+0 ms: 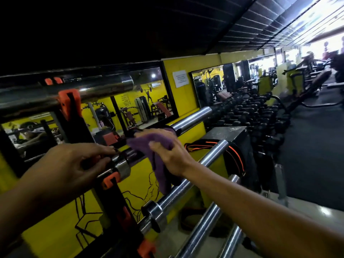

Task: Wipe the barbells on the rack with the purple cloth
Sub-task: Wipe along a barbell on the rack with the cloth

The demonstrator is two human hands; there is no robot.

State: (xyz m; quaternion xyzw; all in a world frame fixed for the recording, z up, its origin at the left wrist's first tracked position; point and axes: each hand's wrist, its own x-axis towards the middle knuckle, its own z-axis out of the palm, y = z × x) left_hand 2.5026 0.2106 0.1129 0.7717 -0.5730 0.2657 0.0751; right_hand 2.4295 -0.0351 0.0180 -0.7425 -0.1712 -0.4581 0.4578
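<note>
Several chrome barbells lie across a black rack (115, 198) with orange hooks. My right hand (172, 155) grips the purple cloth (158, 146) and holds it against the sleeve of the middle barbell (193, 120). The cloth's loose end hangs down past the bar below. My left hand (74, 164) grips the collar of that lower barbell (122, 166) between fingers and thumb, just above an orange hook (109, 180). Another barbell (74, 92) runs overhead at the upper left. More bar sleeves (186, 189) stick out toward me below.
A yellow wall with mirrors (145, 101) stands behind the rack. A black and orange strap (219, 146) lies on a dark box to the right. A dumbbell rack (260, 112) runs along the wall, with benches and dark floor (312, 146) beyond.
</note>
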